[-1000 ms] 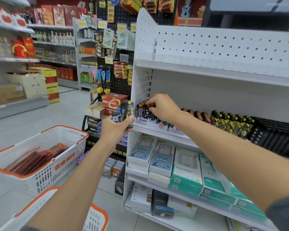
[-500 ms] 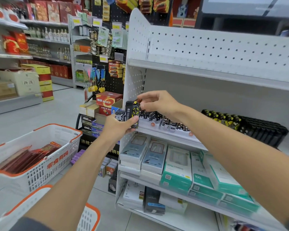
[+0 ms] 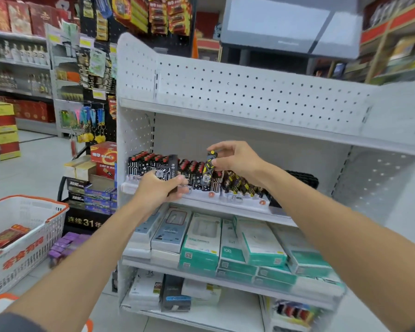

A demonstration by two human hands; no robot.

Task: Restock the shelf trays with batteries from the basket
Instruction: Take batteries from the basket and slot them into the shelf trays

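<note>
1. Yellow-and-black battery pack (image 3: 208, 167): held upright over the shelf tray (image 3: 225, 196). It sits where the red-capped packs (image 3: 149, 161) meet the yellow-black row (image 3: 240, 183). Its lower end is level with the standing packs; I cannot tell whether it has entered a slot.
2. Right hand (image 3: 237, 159): fingers (image 3: 216, 147) pinch the pack near its top, with the index curled over the cap end and the thumb on the near face. The pack hangs below the fingertips, clear of the palm.
3. Left hand (image 3: 158, 190): wrapped round a black bundle of packs (image 3: 170, 167), held just in front of the left part of the tray. The number of packs is not readable.
4. Step in hand (judgement): one pack is being seated in the tray, with the reserve stock in the other hand.
5. Next move (judgement): lower the pack straight into a free slot of the matching yellow-black row. It should stay upright so that the neighbouring packs do not tip. Then pinch the next pack from the bundle.
6. Basket (image 3: 55, 213): white with an orange rim, low on the left, well apart from both hands.
</note>
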